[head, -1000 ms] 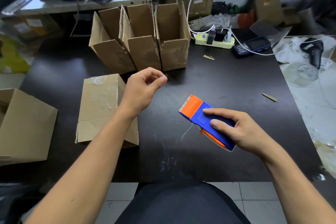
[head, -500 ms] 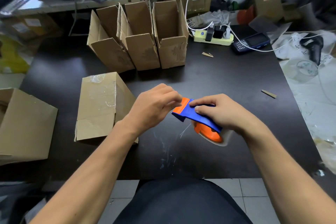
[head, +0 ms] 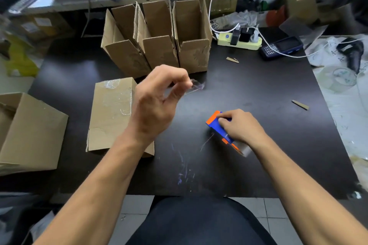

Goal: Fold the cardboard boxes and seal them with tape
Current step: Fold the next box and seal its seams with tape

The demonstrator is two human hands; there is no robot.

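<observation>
Dark table [head: 258, 89], near edge toward the person. Three open cardboard boxes [head: 157, 45] stand in a row at the rear; a taped box [head: 111, 113] lies flat at left, partly under the left forearm, and a larger box [head: 29, 133] overhangs the left edge. The widest bare room lies centre and right, ahead of the hands. The left hand [head: 157, 103], which half a second ago met the tape dispenser [head: 217, 125], is now raised and apart from it, pinching a clear scrap of tape [head: 195, 86] between thumb and fingertips. The right hand [head: 239, 127] grips the dispenser low on the table. Judgement: the tape end has been freed, so sealing can resume.
</observation>
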